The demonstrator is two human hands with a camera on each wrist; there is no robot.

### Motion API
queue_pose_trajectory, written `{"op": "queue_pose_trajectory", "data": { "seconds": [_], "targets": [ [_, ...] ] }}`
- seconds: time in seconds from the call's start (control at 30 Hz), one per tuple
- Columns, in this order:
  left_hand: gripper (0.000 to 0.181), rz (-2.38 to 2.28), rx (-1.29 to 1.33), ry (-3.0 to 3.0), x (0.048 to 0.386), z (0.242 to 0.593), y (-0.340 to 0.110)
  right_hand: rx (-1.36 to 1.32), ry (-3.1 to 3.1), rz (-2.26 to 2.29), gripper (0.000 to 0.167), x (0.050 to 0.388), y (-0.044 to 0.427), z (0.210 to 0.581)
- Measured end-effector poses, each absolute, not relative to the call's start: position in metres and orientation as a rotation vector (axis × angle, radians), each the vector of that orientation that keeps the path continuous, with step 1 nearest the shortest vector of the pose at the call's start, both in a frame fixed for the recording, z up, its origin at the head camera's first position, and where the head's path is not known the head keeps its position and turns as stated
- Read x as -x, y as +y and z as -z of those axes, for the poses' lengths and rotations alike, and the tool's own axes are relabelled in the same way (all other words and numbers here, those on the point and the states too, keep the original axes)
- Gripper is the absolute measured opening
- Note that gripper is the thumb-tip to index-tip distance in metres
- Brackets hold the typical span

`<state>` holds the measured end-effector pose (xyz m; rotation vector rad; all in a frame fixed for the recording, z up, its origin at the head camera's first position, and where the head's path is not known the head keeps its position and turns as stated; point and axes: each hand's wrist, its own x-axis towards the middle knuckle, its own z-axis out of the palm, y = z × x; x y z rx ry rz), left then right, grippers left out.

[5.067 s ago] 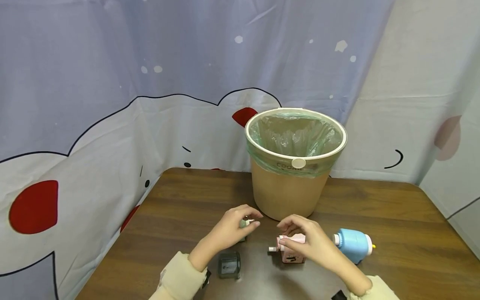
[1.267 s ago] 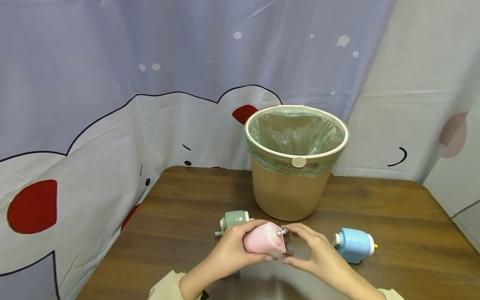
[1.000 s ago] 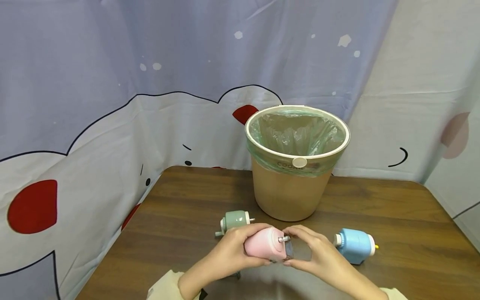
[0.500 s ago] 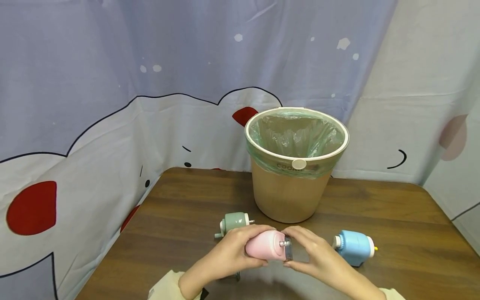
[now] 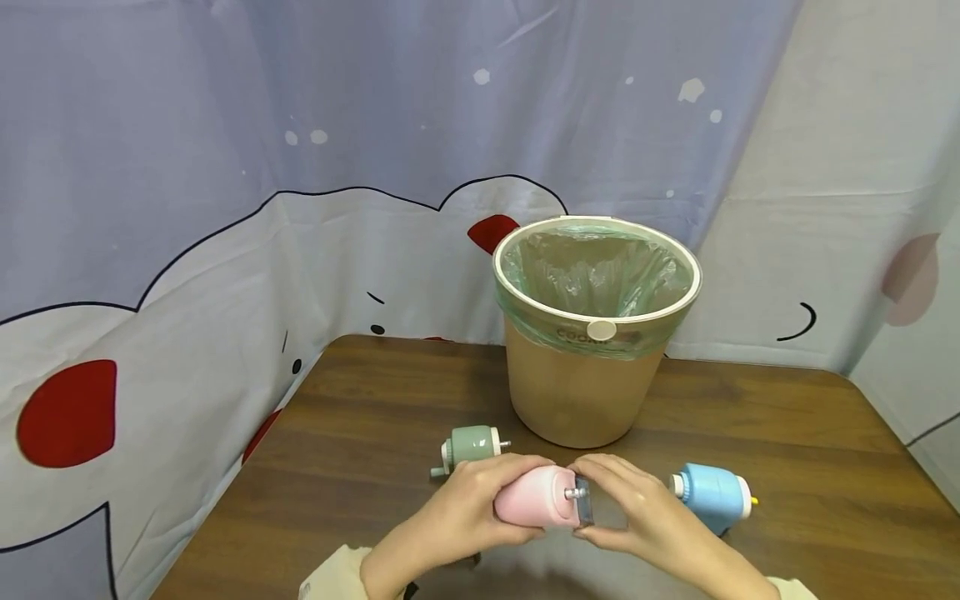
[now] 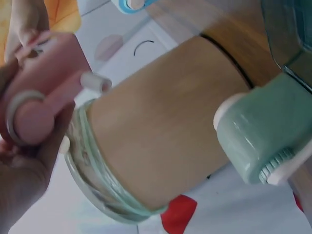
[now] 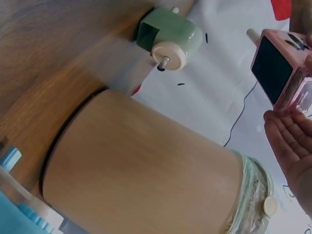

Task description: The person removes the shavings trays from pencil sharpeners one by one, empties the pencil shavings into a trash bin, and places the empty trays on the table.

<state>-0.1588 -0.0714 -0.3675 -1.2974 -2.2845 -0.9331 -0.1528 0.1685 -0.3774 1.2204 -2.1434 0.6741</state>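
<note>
My left hand grips a pink sharpener-like device above the table, its crank showing in the left wrist view. A clear drawer-like part sits at the device's right end, and my right hand pinches it between thumb and fingers. In the right wrist view, the pink body has a dark underside, with the clear part beside my fingers. A green device stands just behind my left hand. A blue one is to the right of my right hand.
A tan bin lined with a green translucent bag stands on the wooden table behind the hands. A dark clear container shows at the upper right of the left wrist view. A patterned curtain hangs behind the table.
Since the earliest frame, the pink device has been lifted off the table into both hands. Over the last second it has turned slightly and come down a little, the clear part staying at its right end.
</note>
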Motion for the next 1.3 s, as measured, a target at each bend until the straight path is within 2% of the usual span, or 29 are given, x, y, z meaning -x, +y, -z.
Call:
{"op": "queue_pose_trajectory", "data": {
  "seconds": [0.13,0.43,0.7,0.97,1.2,1.3],
  "targets": [
    [0.061,0.876,1.372,-2.286,0.162,0.366,-0.074,-1.233,-2.135,-0.664,0.055,0.153,0.169,0.379],
    [0.061,0.859,1.222,-2.215,0.157,0.368,-0.066,-1.168,-2.084,-0.736,0.053,0.156,0.167,0.386],
    [0.061,0.784,1.414,-2.287,0.164,0.363,-0.076,-1.237,-2.110,-0.717,0.055,0.154,0.167,0.388],
    [0.060,0.944,1.234,-2.262,0.162,0.371,-0.069,-1.096,-2.133,-0.792,0.053,0.154,0.163,0.391],
    [0.060,0.899,1.399,-2.355,0.167,0.367,-0.080,-1.221,-2.139,-0.789,0.053,0.154,0.163,0.391],
    [0.060,0.931,1.338,-2.366,0.167,0.370,-0.077,-1.177,-2.192,-0.763,0.054,0.155,0.163,0.391]
  ]
}}
